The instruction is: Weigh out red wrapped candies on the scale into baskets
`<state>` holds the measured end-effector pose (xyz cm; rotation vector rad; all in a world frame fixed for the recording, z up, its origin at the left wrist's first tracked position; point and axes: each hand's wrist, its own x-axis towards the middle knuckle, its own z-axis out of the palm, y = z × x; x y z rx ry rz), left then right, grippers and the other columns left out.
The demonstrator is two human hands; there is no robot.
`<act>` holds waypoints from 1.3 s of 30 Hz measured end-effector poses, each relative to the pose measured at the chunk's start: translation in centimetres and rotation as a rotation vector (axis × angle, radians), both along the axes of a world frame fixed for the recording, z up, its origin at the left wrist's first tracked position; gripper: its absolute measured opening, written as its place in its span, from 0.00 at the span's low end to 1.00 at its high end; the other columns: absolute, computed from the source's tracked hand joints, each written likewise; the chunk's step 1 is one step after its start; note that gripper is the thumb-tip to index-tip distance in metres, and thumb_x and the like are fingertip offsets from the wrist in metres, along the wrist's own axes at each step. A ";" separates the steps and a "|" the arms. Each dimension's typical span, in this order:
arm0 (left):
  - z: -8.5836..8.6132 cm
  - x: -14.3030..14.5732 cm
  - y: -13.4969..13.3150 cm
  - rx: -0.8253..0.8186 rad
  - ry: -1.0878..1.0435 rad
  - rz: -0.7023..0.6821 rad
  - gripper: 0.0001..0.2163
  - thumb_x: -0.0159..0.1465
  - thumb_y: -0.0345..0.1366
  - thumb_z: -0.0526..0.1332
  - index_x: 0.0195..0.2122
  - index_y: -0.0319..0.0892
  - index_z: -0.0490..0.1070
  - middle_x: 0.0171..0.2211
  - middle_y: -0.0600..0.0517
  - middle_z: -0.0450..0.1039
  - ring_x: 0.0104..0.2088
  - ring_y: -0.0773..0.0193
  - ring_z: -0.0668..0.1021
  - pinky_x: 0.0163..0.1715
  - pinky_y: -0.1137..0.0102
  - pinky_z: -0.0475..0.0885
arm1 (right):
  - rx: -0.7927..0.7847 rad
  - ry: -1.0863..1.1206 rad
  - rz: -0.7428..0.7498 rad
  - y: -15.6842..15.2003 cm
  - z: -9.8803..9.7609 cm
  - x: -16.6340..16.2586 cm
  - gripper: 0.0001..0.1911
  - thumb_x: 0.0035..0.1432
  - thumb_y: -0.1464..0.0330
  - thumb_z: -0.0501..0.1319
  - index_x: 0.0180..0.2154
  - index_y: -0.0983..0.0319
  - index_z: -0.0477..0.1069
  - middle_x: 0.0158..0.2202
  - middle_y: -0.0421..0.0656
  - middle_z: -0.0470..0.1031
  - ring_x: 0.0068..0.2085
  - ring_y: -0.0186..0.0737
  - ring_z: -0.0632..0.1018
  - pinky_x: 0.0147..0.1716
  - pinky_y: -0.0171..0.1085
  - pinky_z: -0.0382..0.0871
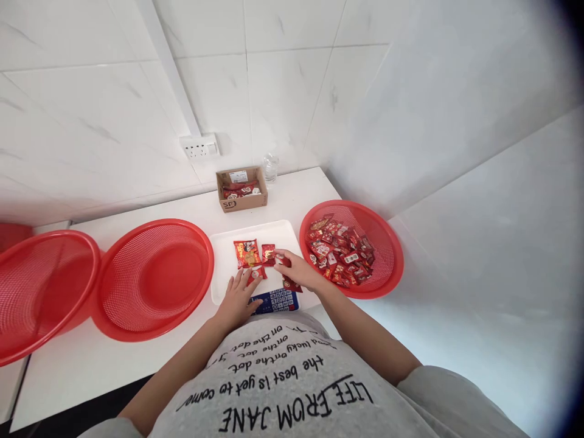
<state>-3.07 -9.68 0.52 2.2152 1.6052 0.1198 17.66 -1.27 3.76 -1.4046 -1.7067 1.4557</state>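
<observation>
A white tray (221, 243) lies before me with several small red snack packets on it. The largest is a red packet with a cartoon print (247, 252). My left hand (236, 299) rests on the tray's near left part, fingers stretched and spread, their tips by a small red packet (257, 275). My right hand (297, 269) is curled with finger and thumb around a red snack packet (285, 261), partly hidden by the fingers. Just left of its fingertips lies another red packet (268, 254). A dark red packet (291, 284) lies below the right hand.
To the right stands a red mesh basket (387, 243) holding many red packets. Two more red baskets (157, 331) (91, 267) are at the left. Behind the tray are a cardboard box (246, 201) with packets and a clear cup (271, 167). A blue keypad (276, 301) sits at the tray's front.
</observation>
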 end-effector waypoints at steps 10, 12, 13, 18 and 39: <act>-0.3 -0.5 -0.7 -0.018 0.000 0.063 0.27 0.61 0.40 0.57 0.61 0.47 0.53 0.64 0.40 0.45 0.64 0.47 0.48 0.57 0.48 0.51 | 0.048 -0.174 -0.008 0.1 -0.2 0.5 0.24 0.48 0.69 0.61 0.50 0.58 0.68 0.53 0.46 0.68 0.54 0.44 0.68 0.55 0.46 0.59; -0.3 -0.5 -0.9 -0.021 -0.001 0.069 0.28 0.61 0.40 0.57 0.62 0.47 0.53 0.64 0.41 0.46 0.64 0.47 0.49 0.57 0.48 0.51 | -0.051 -0.084 -0.059 0.3 0.4 0.3 0.22 0.51 0.67 0.59 0.50 0.60 0.67 0.53 0.47 0.69 0.51 0.43 0.71 0.52 0.45 0.64; -0.3 -0.5 -1.0 -0.020 -0.002 0.070 0.28 0.61 0.40 0.57 0.62 0.48 0.52 0.64 0.41 0.46 0.64 0.47 0.49 0.58 0.48 0.51 | -0.105 -0.015 -0.083 0.3 0.7 0.1 0.22 0.53 0.66 0.57 0.51 0.60 0.66 0.52 0.47 0.69 0.49 0.42 0.73 0.50 0.44 0.66; 0.0 -0.5 -1.1 -0.030 0.004 0.073 0.28 0.60 0.40 0.57 0.61 0.46 0.53 0.65 0.42 0.46 0.64 0.47 0.48 0.58 0.49 0.50 | -0.035 0.039 -0.063 0.8 0.7 -1.2 0.24 0.55 0.66 0.55 0.54 0.60 0.62 0.53 0.48 0.68 0.50 0.41 0.72 0.50 0.45 0.66; 0.9 1.3 1.1 -0.038 -0.008 -0.103 0.25 0.59 0.41 0.59 0.58 0.48 0.59 0.64 0.49 0.49 0.64 0.47 0.47 0.59 0.46 0.47 | 0.341 -0.459 0.102 0.0 -3.4 0.3 0.10 0.55 0.67 0.56 0.34 0.61 0.74 0.59 0.48 0.60 0.61 0.45 0.59 0.59 0.48 0.53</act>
